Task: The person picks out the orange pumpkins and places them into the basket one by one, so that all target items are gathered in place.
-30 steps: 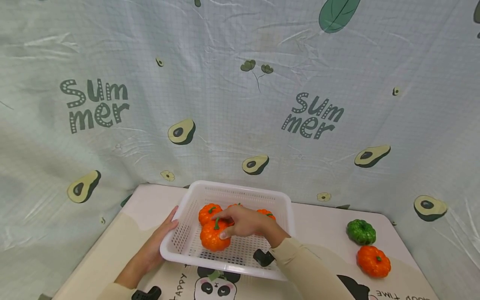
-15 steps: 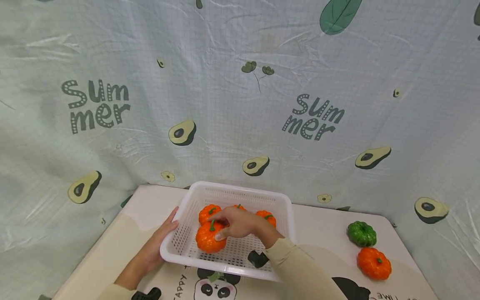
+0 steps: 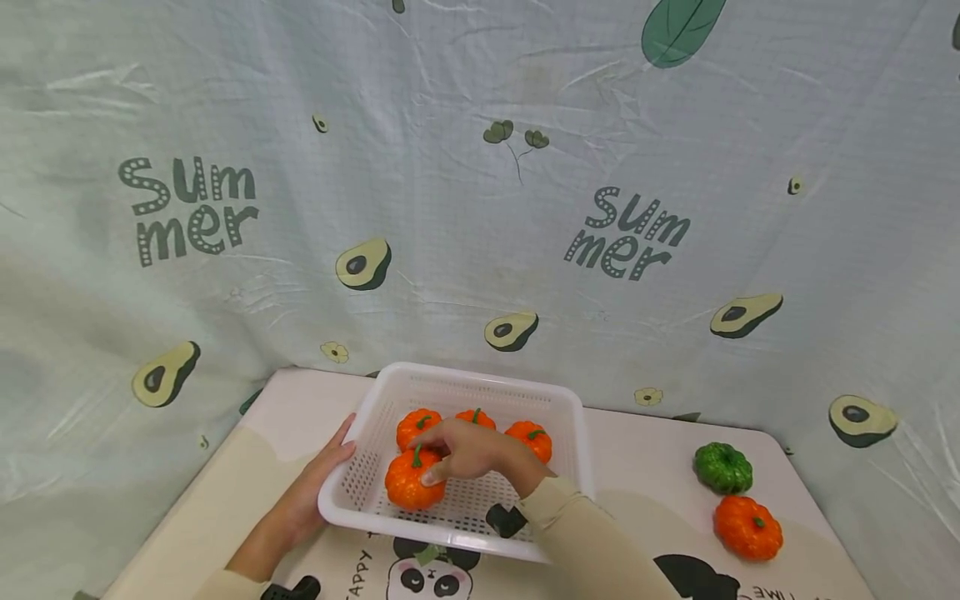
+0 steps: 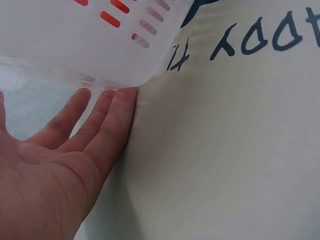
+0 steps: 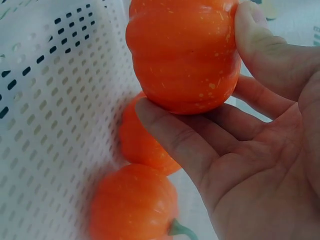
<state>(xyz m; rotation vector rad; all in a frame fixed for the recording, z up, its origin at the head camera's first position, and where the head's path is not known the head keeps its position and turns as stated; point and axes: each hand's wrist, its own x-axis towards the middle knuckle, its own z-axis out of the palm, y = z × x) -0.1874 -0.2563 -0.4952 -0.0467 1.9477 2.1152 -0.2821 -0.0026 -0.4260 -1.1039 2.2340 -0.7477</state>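
My right hand point(image 3: 468, 450) grips a small orange pumpkin point(image 3: 414, 485) with a green stem inside a white perforated plastic basket point(image 3: 480, 377). In the right wrist view, the thumb lies on one side of the held pumpkin point(image 5: 185, 55) and the fingers spread along its other side. Behind it in the basket lie three more orange pumpkins: one at left point(image 3: 417, 427), one in the middle point(image 3: 476, 417) and one at right point(image 3: 529, 440), partly covered by my arm. My left hand point(image 3: 311, 487) touches the basket's left side; its fingers are straight in the left wrist view.
Right of the basket, a green pumpkin point(image 3: 723, 468) and an orange pumpkin point(image 3: 747, 527) sit on the printed tablecloth point(image 3: 645, 467). A hanging sheet with avocado prints point(image 3: 450, 208) closes off the back and sides of the table.
My right hand has moved a little left and towards the front with the pumpkin, showing more of the pumpkins behind. My left hand stays at the basket's side.
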